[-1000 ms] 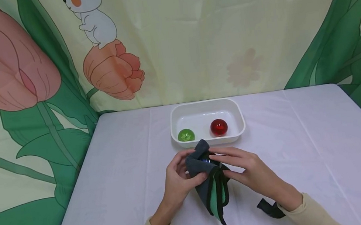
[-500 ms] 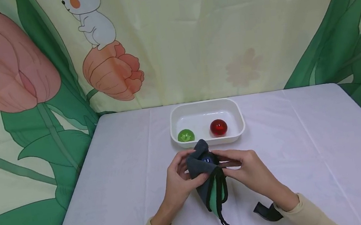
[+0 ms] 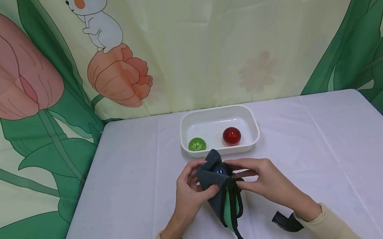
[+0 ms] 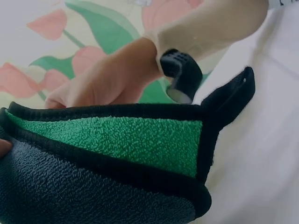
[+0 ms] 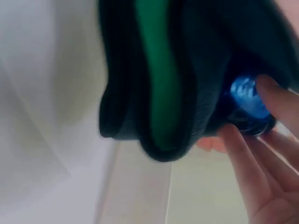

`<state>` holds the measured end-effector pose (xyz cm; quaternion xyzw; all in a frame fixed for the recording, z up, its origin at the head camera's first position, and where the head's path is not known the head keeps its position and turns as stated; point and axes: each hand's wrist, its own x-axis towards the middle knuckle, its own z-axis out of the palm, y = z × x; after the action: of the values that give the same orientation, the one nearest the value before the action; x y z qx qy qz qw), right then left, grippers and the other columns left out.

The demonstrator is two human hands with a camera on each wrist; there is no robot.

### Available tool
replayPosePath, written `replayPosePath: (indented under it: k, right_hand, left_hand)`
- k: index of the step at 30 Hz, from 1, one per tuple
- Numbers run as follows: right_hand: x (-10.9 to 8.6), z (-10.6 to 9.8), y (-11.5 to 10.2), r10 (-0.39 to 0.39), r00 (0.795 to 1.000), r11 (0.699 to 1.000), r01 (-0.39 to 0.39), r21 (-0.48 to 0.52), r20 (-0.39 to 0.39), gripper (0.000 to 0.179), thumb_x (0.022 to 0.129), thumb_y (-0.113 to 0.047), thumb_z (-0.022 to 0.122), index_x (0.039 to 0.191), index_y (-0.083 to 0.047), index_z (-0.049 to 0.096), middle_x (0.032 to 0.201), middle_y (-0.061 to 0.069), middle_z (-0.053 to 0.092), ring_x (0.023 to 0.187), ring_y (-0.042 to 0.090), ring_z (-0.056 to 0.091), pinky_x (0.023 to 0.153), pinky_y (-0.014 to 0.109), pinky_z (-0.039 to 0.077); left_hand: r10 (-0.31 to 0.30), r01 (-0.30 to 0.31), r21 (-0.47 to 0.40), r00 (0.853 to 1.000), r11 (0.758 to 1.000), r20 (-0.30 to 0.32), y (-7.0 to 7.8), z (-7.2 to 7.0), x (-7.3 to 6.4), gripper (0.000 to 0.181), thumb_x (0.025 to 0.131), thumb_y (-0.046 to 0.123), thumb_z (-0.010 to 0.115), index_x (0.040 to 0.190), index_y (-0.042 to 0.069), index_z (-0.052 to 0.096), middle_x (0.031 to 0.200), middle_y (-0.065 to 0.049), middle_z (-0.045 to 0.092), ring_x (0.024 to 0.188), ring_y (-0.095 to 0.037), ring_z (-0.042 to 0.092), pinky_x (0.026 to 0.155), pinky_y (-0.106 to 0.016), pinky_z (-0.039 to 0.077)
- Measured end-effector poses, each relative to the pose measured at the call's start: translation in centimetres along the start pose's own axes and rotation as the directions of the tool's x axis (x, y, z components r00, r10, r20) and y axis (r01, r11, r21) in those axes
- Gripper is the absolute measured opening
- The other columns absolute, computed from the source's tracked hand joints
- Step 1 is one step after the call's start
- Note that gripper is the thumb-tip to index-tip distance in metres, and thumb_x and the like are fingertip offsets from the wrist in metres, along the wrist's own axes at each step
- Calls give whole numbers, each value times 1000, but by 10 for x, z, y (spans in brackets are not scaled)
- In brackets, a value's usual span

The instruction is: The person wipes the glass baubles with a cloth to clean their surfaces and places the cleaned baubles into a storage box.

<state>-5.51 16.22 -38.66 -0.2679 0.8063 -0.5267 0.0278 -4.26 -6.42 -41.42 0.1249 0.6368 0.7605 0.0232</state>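
Observation:
In the head view a dark grey-blue towelling cloth (image 3: 216,205) with black edging, a green inner face and a hanging loop is folded around a shiny dark blue ball (image 3: 221,169). My left hand (image 3: 190,196) grips the cloth from the left, thumb across its front. From the right, my right hand (image 3: 267,180) pinches the ball with thumb and fingertips. The right wrist view shows those fingertips on the ball (image 5: 250,100), which sits in a fold of the cloth (image 5: 205,70). Green lining (image 4: 126,137) shows between two black-trimmed edges in the left wrist view.
A white rectangular tray (image 3: 221,151) stands just beyond the hands. In it lie a green ball (image 3: 197,144) at the left and a red ball (image 3: 231,136) at the right. White cloth covers the table (image 3: 130,173); a printed curtain (image 3: 197,48) hangs behind it.
The fingers of my right hand have moved from lying over the cloth's opening to pinching the ball, and more of the ball shows. My left hand stays nearly in place.

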Motion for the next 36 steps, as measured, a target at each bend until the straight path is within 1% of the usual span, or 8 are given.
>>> replayPosePath:
  k: [4,8,13,19,24,28,32,36]
  right_hand:
    - [0,0,0,-105,994,993,104,-53,-8,67,74,11,80,134,-10,61,134,9,63,116,18,64,84,32,59]
    - [0,0,2,-160,987,987,159,-30,-26,66,74,13,79,133,-12,63,136,9,61,121,10,60,85,32,58]
    - [1,2,4,-150,988,989,150,-7,-32,64,75,14,77,133,-9,63,134,12,62,119,9,61,82,34,59]
    - [3,3,3,-19,1000,999,20,50,-21,60,77,13,76,133,-7,63,131,13,65,108,17,68,79,31,60]
    - [4,2,0,140,990,984,-141,111,11,50,82,7,74,131,0,62,124,18,68,96,20,73,75,27,60]
    - [4,2,-1,176,984,979,-177,101,23,49,83,5,73,131,1,62,123,18,68,96,18,73,76,27,59]
    - [2,3,-1,144,990,988,-143,52,-1,49,83,3,75,130,-1,63,123,15,69,96,18,73,76,27,59]
    - [1,5,0,11,999,1000,-12,-24,-31,60,77,9,79,132,-4,62,128,12,67,105,20,70,81,26,58]
  left_hand:
    - [9,-9,-2,1000,1000,13,2,-1,0,56,78,-3,76,130,0,53,127,-25,61,101,-18,65,82,-31,59]
    - [39,-39,-2,999,999,32,3,-1,1,56,79,-2,76,129,-3,53,128,-26,60,102,-17,65,82,-30,59]
    - [32,-32,13,999,999,26,4,-1,0,56,79,-2,76,130,-1,53,128,-25,61,103,-17,65,82,-30,59]
    - [28,-28,27,999,999,20,3,-1,0,57,78,-2,77,130,1,53,126,-24,62,100,-16,64,80,-29,59]
    - [57,-58,30,998,998,27,3,-2,0,56,79,-2,77,129,0,53,126,-25,62,100,-16,64,80,-30,59]
    - [70,-71,35,997,997,22,2,-2,1,54,79,-3,76,128,-1,54,125,-25,62,99,-16,65,80,-31,59]
    - [39,-39,24,999,999,3,3,-1,2,54,78,-4,76,127,-1,55,124,-25,63,97,-16,66,80,-31,59]
    - [4,-4,16,1000,1000,-18,5,-1,2,55,77,-4,75,128,-1,55,124,-25,63,95,-17,66,80,-32,60]
